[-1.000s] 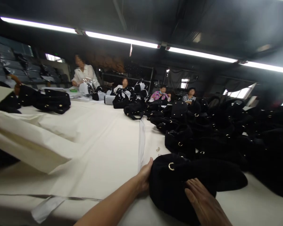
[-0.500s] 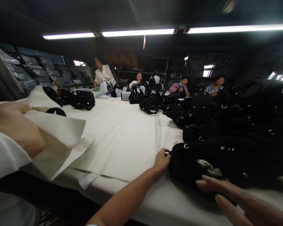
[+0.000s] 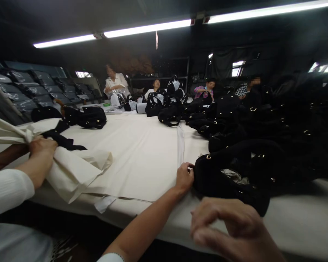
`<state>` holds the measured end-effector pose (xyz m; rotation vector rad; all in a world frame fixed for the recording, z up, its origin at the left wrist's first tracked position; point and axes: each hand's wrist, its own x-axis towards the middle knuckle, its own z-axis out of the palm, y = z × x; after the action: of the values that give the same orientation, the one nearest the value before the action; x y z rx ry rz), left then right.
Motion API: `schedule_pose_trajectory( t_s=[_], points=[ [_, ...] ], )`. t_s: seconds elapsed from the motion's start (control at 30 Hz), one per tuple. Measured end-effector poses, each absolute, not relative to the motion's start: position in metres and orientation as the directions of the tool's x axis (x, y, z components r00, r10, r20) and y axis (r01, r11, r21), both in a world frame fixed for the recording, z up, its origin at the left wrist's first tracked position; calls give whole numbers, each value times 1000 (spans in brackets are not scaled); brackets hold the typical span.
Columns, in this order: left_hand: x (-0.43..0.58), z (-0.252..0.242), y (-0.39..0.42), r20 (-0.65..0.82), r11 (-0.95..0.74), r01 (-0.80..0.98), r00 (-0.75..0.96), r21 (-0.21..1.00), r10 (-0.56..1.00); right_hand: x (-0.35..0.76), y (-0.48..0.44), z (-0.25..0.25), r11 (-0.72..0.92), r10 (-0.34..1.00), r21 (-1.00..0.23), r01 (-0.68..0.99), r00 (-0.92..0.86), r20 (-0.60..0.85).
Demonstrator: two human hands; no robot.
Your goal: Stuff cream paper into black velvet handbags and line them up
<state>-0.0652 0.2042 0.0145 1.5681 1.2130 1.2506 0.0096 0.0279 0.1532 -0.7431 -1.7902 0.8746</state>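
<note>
1. Your left hand [image 3: 184, 178] touches the left end of the black bag [image 3: 215, 182], its fingers bent against the fabric; whether they pinch it or only steady it, I cannot tell.
2. Your right hand [image 3: 235, 225] is blurred in the foreground, fingers curved towards the thumb with a gap between them. It overlaps the lower side of the bag in view, so contact there cannot be told.
3. The bag lies near the front of the counter [image 3: 142, 156], its opening facing you, with crumpled pale material [image 3: 236, 177] showing inside.
4. On your right, behind the bag, a heap of black bags [image 3: 295, 120] crowds close, limiting your room on that side; in the dark mass its edges are hard to make out.
5. On your left, a broad stretch of cream cover runs from your left hand towards a co-worker's gathered cloth [image 3: 73, 167]. A pale strip [image 3: 180, 142] crosses it, leading back from just beyond your fingers.
6. The counter's front edge passes beneath your left forearm; a white flap [image 3: 105, 203] hangs over it further left.
7. The co-worker's hand [image 3: 43, 145] grips that cloth, well apart from yours.
</note>
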Motion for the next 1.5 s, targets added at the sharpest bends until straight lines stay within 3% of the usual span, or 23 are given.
schedule_pose_trajectory(
  t_s=[0.1,0.2,0.27,0.37,0.43,0.53,0.7,0.9,1.03,1.17,1.33,1.5],
  points=[
    [-78,38,198,348,-345,147,12,927,938,2,67,122,303,953,-943,136,-41,300],
    [-118,66,183,416,-411,65,-111,909,902,-4,101,90,218,971,-943,252,40,236],
    [-157,77,169,420,-431,27,-284,902,862,-13,122,78,231,965,-853,467,-2,261],
    [-213,73,146,367,-378,80,-492,922,790,-35,158,69,187,980,-535,824,-115,165],
    [-243,59,131,313,-289,131,-533,948,786,-55,186,61,122,992,-388,913,-108,58],
    [-276,30,111,213,-147,161,-561,976,800,-92,224,44,37,999,-381,924,-37,6],
    [-306,3,96,95,23,185,-602,982,793,-147,259,18,103,991,-457,884,-50,127],
    [-307,10,99,135,-8,218,-572,976,809,-156,266,11,130,964,-614,779,45,262],
    [-301,11,97,152,-62,177,-555,982,818,-136,267,14,22,925,-772,636,280,257],
    [-292,15,93,175,-111,148,-547,983,819,-108,271,12,27,889,-915,403,409,206],
    [-282,29,90,237,-163,182,-533,970,812,-88,249,17,81,873,-986,144,468,140],
    [-281,42,92,325,-213,264,-519,941,790,-89,155,32,169,915,-984,59,363,179]
  ],
)
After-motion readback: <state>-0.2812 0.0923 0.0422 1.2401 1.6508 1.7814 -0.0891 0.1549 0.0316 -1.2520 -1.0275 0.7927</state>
